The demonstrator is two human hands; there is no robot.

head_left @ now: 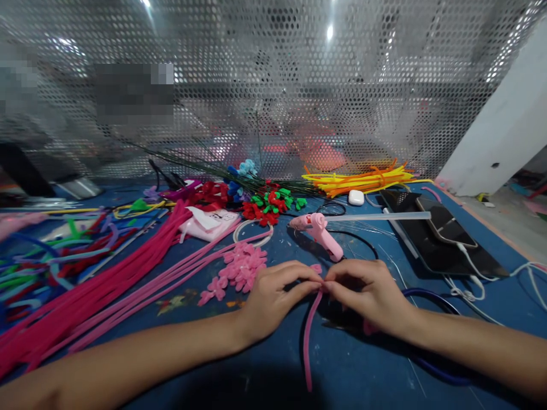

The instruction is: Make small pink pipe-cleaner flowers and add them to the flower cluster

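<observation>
We hold a pink fuzzy stem [308,347] just above the blue table [273,364], in front of us and about midway between our forearms. Our left hand [271,299] is narrowed to a pinch, thumb and forefinger closed on the stem's upper end; our right hand [374,293] pinches the same spot, its fingertips meeting the left's, though they hide just how the stem bends there. The tail hangs free toward us, so a careless sleeve or wrist could catch it and twist the shape out of our grip. If one pinch slackens, we judge the small bend could spring open, since such stems usually have a springy wire core. The pink glue gun [320,234] lies just beyond our fingers, its handle near our right knuckles; a knock there could swing the nozzle toward the finished pink flowers [243,265] and, if it is hot, which we cannot tell, scorch them or us. Its black cord [361,236] could snag a moving hand. A dark object [342,323] under our right hand is mostly hidden, so we could bump it unawares.
</observation>
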